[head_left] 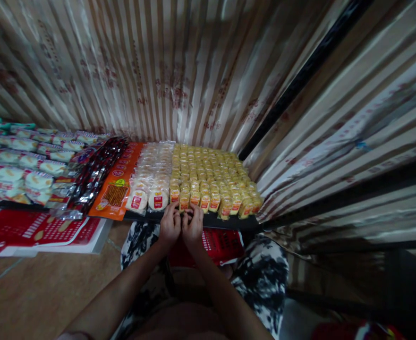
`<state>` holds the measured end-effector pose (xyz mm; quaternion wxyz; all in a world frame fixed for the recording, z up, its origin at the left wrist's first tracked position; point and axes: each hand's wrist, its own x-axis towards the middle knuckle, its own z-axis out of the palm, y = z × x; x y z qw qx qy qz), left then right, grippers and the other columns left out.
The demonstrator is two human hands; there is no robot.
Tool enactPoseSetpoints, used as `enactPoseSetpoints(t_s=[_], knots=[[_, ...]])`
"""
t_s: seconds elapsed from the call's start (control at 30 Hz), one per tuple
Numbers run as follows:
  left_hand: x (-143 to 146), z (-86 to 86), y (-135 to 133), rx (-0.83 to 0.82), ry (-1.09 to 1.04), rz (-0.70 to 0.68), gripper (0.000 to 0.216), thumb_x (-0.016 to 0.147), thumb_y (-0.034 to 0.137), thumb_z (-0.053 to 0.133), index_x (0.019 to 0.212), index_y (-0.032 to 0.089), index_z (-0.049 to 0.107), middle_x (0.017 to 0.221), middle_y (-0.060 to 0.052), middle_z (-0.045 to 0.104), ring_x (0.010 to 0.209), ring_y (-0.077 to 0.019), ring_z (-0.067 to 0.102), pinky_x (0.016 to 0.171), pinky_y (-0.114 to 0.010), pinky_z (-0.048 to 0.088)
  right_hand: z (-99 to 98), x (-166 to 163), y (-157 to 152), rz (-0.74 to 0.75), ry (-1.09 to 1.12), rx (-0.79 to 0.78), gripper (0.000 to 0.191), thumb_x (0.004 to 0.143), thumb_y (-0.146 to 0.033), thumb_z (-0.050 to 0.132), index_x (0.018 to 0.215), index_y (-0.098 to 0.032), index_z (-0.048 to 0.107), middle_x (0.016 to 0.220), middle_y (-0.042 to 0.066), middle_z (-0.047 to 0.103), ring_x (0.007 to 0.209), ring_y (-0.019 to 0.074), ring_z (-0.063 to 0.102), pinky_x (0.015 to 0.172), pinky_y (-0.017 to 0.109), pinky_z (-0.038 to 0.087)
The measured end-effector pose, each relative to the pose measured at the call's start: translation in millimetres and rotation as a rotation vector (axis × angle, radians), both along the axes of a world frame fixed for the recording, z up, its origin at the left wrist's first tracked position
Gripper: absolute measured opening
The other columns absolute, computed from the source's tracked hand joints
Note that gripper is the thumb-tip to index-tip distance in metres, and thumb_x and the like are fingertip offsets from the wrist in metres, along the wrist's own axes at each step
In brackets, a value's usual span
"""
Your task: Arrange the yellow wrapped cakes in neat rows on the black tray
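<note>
My left hand (169, 227) and my right hand (192, 230) are side by side at the front edge of a dark low shelf (229, 221). Both have their fingers curled together at the front row of small yellow snack packets (208, 182). What the fingers pinch is too small to make out. To the left of the yellow packets lie rows of round white cakes in clear wrap (151, 182). A red packet or box (222, 245) rests on my lap just below the hands.
An orange snack pack (117, 186), dark wrapped packs (97, 172) and white-green packets (27, 163) fill the shelf leftward. Red flattened cartons (34, 231) lie on the tiled floor. Striped shiny sheeting (193, 71) walls the back and right.
</note>
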<state>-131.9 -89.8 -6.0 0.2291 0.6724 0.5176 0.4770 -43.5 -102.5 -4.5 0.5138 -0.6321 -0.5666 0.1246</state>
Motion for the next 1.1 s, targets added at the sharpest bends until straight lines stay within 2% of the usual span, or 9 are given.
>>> enactPoseSetpoints(t_s=[0.17, 0.33, 0.47, 0.67, 0.8, 1.1], knots=[[-1, -4.1, -2, 0.042, 0.117, -0.069, 0.036, 0.086, 0.015, 0.029, 0.114, 0.014, 0.051, 0.116, -0.012, 0.052, 0.112, -0.0186, 0.048, 0.098, -0.037, 0.040, -7.7, 4, 0, -0.006, -0.097, 0.027, 0.037, 0.084, -0.018, 0.033, 0.117, -0.015, 0.049, 0.108, 0.013, 0.048, 0.094, 0.0182, 0.053, 0.083, 0.037, 0.048], [2, -11.0, 0, 0.064, 0.168, -0.109, 0.041, 0.084, 0.014, 0.033, 0.122, 0.015, 0.047, 0.118, -0.011, 0.044, 0.108, -0.0173, 0.049, 0.096, -0.034, 0.042, -9.1, 10, -1, 0.029, -0.164, 0.042, 0.045, 0.083, -0.015, 0.032, 0.125, -0.018, 0.047, 0.109, 0.012, 0.046, 0.100, 0.0185, 0.051, 0.084, 0.035, 0.049], [2, -15.7, -1, 0.104, 0.176, -0.101, 0.044, 0.083, 0.012, 0.032, 0.125, 0.015, 0.045, 0.116, -0.012, 0.043, 0.109, -0.0181, 0.047, 0.096, -0.035, 0.042, -8.6, 19, -6, 0.018, -0.233, 0.051, 0.050, 0.080, -0.011, 0.032, 0.128, -0.017, 0.045, 0.112, 0.012, 0.046, 0.107, 0.0200, 0.047, 0.093, 0.040, 0.043], [1, -13.7, 2, 0.123, 0.224, -0.141, 0.045, 0.082, 0.009, 0.030, 0.126, 0.012, 0.044, 0.117, -0.013, 0.043, 0.113, -0.0199, 0.043, 0.097, -0.037, 0.041, -10.2, 26, -1, 0.050, -0.318, 0.028, 0.058, 0.072, -0.004, 0.032, 0.128, -0.013, 0.046, 0.112, 0.013, 0.048, 0.110, 0.0207, 0.044, 0.095, 0.040, 0.041], [3, -11.9, 2, 0.102, 0.236, -0.116, 0.048, 0.080, 0.006, 0.031, 0.125, 0.013, 0.044, 0.117, -0.013, 0.044, 0.113, -0.0200, 0.044, 0.098, -0.037, 0.041, -8.0, 26, -3, 0.060, -0.314, 0.026, 0.057, 0.073, -0.004, 0.032, 0.128, -0.013, 0.046, 0.112, 0.013, 0.048, 0.111, 0.0204, 0.043, 0.095, 0.039, 0.041], [3, -11.6, -3, 0.153, 0.259, -0.120, 0.046, 0.082, 0.007, 0.032, 0.126, 0.010, 0.044, 0.118, -0.015, 0.045, 0.115, -0.0217, 0.042, 0.101, -0.039, 0.037, -1.3, 44, -16, -0.095, -0.385, 0.048, 0.056, 0.075, -0.005, 0.034, 0.129, -0.014, 0.044, 0.119, 0.014, 0.046, 0.113, 0.0233, 0.040, 0.095, 0.044, 0.038]])
